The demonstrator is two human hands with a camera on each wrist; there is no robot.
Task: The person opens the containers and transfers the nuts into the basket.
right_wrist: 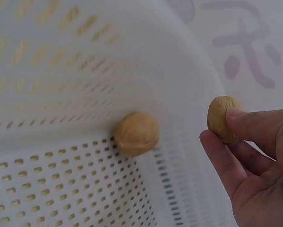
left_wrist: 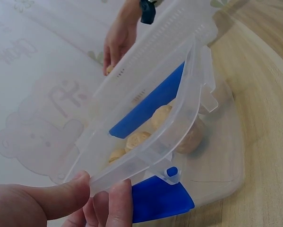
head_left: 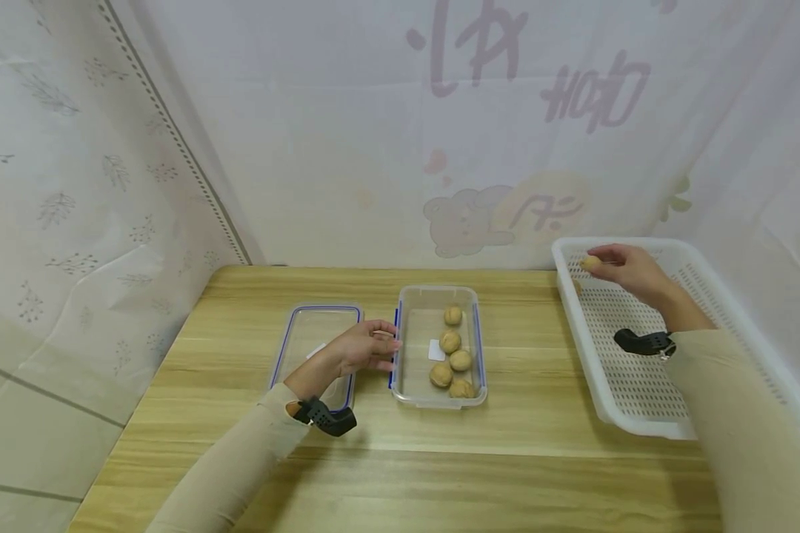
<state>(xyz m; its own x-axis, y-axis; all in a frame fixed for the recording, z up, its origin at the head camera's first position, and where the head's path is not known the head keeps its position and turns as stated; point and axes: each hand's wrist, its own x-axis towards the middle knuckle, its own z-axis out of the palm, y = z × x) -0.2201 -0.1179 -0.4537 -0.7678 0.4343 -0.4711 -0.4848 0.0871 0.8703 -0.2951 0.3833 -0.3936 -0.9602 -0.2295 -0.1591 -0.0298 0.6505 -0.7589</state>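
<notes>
The right hand (head_left: 630, 274) pinches a walnut (head_left: 590, 263) between thumb and fingers above the back left part of the white basket (head_left: 583, 355). Below it another walnut (right_wrist: 137, 134) lies in the basket's corner, in the right wrist view. A clear container (head_left: 413, 396) with blue clips stands mid-table, several walnuts (head_left: 450, 341) along its right half and a white square (head_left: 436, 350) among them. At its left wall is the left hand (head_left: 360, 346); the left wrist view has that thumb and fingers (left_wrist: 120, 201) pinching the container's rim.
Left of the container lies a clear lid (head_left: 307, 326) with a blue seal, partly behind the left hand and forearm. The wooden table (head_left: 440, 481) meets a patterned curtain (head_left: 347, 185) at its back edge. Dark bands are on both wrists.
</notes>
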